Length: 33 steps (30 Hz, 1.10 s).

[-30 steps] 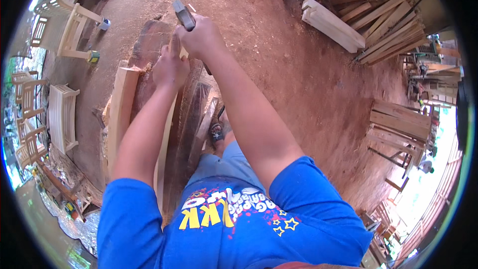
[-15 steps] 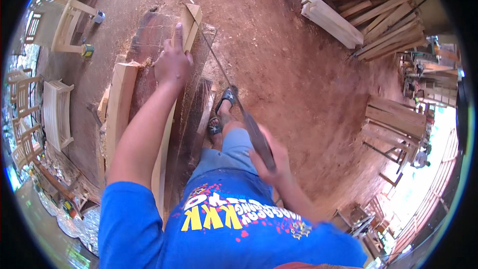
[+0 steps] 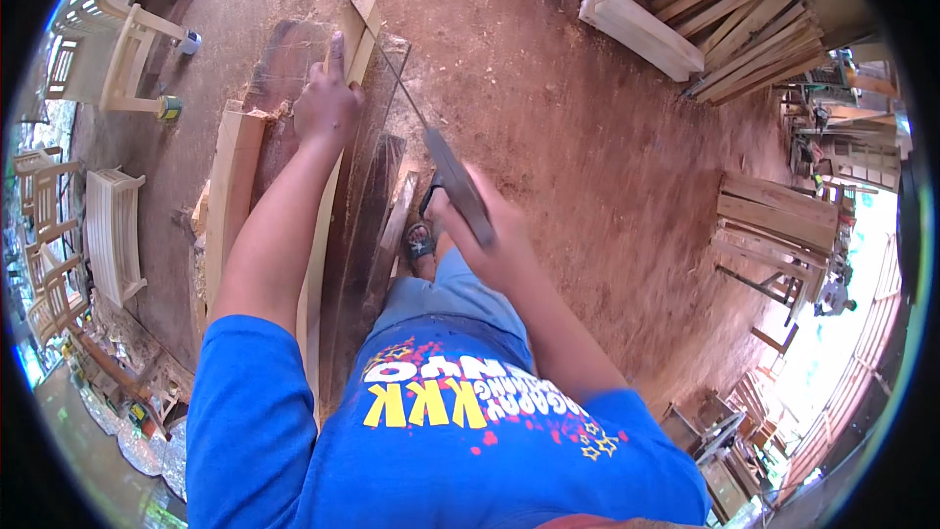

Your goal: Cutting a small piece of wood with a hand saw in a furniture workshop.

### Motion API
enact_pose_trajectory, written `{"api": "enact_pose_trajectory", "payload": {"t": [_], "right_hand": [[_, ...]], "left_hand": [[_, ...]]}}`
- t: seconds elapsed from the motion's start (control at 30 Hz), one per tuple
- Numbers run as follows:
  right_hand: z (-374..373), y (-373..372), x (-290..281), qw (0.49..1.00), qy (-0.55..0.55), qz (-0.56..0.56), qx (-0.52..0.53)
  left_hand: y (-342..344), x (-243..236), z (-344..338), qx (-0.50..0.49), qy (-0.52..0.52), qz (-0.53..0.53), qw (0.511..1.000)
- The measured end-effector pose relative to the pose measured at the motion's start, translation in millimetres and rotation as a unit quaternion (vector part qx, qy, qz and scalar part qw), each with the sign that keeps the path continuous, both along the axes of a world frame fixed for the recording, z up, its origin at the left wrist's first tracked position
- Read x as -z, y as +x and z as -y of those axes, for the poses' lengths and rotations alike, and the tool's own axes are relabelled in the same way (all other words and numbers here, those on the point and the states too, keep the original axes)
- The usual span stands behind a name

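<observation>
A long, pale wooden piece (image 3: 361, 39) lies along a dark wooden bench (image 3: 384, 118), its end pointing away from me. My left hand (image 3: 327, 110) grips it near that end, index finger stretched along the wood and thumb at the right side. In my right hand (image 3: 497, 233) is the dark handle of a handsaw (image 3: 456, 186). The saw's thin blade slants up and left, crossing the wooden piece close to its far end, with its tip beyond the wood. Some fingers of my left hand are hidden from view.
A thick wooden beam (image 3: 233, 162) stands left of my forearm. Pale chairs and a slatted bench (image 3: 115, 230) line the left, with a small can (image 3: 168, 108) nearby. Stacked lumber (image 3: 764, 39) and a squared post (image 3: 641, 29) lie at the far right; planks (image 3: 778, 211) rest at right.
My right hand has pushed the saw forward, up and to the left, so more blade extends past the wood. My left hand keeps its hold; the whole view has shifted slightly.
</observation>
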State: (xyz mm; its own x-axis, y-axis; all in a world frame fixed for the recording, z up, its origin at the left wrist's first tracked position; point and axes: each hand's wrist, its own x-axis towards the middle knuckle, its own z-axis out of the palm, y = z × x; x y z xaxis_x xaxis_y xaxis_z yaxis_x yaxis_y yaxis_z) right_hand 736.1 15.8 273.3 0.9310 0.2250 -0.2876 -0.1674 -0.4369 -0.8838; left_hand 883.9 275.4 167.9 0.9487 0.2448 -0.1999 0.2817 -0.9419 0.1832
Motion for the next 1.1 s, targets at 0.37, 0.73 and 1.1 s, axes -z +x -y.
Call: {"api": "enact_pose_trajectory", "payload": {"t": [0.37,0.73,1.1], "right_hand": [[-31,75,20,0.997,0.025,0.072,0.012],[-30,62,16,0.995,-0.027,0.097,0.006],[5,22,30,0.998,-0.008,0.055,-0.003]], "left_hand": [[-3,-2,9,0.005,-0.018,0.003,1.000],[-1,-4,4,-0.006,-0.016,-0.027,0.999],[-8,-1,8,-0.007,-0.031,0.025,0.999]]}}
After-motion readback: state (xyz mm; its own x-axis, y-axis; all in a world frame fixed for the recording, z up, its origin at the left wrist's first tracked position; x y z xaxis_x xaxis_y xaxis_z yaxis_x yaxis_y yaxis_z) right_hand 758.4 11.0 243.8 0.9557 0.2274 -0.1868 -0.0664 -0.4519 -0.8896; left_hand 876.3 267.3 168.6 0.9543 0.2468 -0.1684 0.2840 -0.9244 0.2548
